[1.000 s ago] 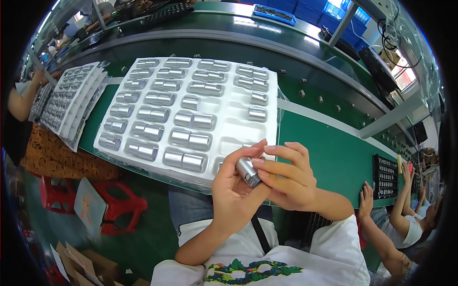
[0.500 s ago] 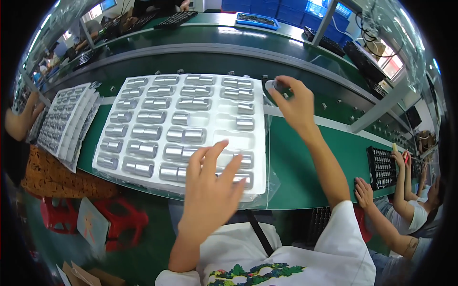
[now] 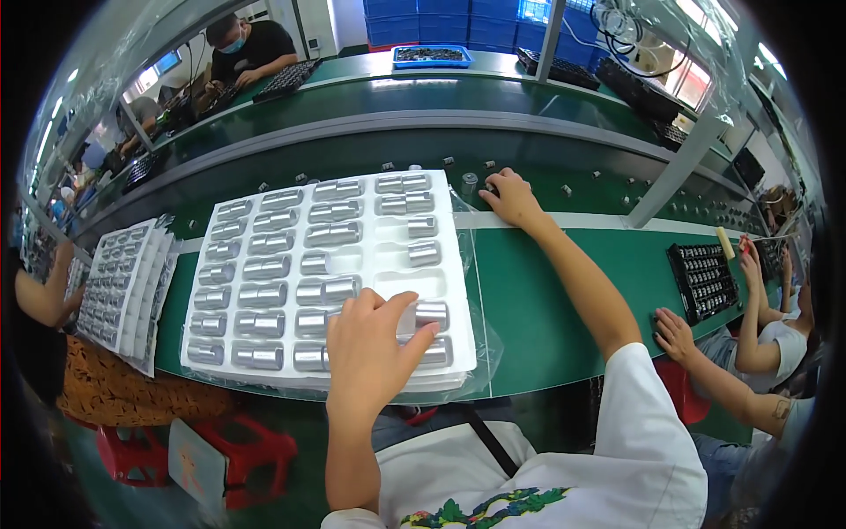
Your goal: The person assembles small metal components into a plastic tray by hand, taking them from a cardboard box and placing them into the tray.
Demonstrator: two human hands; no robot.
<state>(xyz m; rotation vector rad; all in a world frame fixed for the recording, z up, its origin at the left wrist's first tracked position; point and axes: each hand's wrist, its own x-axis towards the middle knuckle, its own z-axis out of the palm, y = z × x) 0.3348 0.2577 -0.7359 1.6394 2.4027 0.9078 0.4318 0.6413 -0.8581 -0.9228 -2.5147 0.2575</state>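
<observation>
A white moulded tray holds rows of silver metal cylinders lying in its pockets, some pockets bare. My left hand is over the tray's near right part. Its thumb and forefinger pinch a metal cylinder in the right column. My right hand reaches past the tray's far right corner to the dark green belt. Its fingertips close round a small metal part, mostly hidden by them. Just left of those fingers a metal cylinder stands upright.
Several small metal parts stand spread along the belt. More filled trays are stacked at the left beside another person. At the right lies a black tray, with co-workers' hands near it. A metal post rises beyond the belt.
My left hand's spread fingers have come down and closed at a cylinder. My right hand has left the upright cylinder and moved just right of it. The view has shifted.
</observation>
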